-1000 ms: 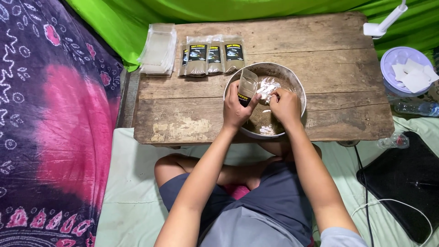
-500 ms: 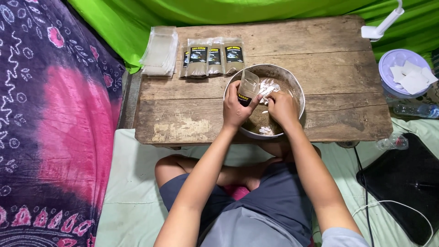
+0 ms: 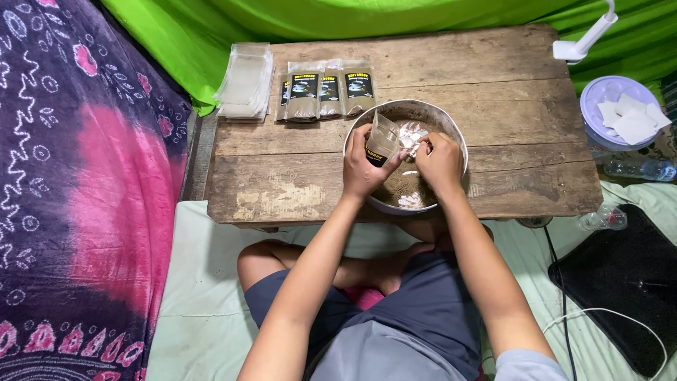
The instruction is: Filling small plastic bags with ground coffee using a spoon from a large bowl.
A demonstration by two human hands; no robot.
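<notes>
You are in the filling step: brown powder goes from the metal bowl [image 3: 451,127] into a small clear pouch [image 3: 383,139]. The bowl sits at the near edge of the low wooden table [image 3: 508,92], slightly right of the middle, its near rim overhanging that edge. Your left hand [image 3: 365,168] is closed around the pouch, fingers wrapped on its lower part, holding it upright with its mouth open above the bowl. Your right hand [image 3: 438,161] is curled shut over the bowl just beside the pouch mouth, pinching a small pale scoop or spoon [image 3: 411,135]; the exact tool cannot be told from this view. The brown powder [image 3: 405,189] lies in the near half of the bowl. Three filled pouches [image 3: 328,92] with dark labels lie side by side just beyond the bowl toward the far edge, and a stack of empty clear bags [image 3: 245,81] rests at the far left corner. Judged from this layout, the pouch in hand is only partly filled. The next move calls for a level load on the scoop, a steady tip into the open mouth, and a firm left-hand grip so the pouch stays upright over the bowl and any spill drops back inside.
</notes>
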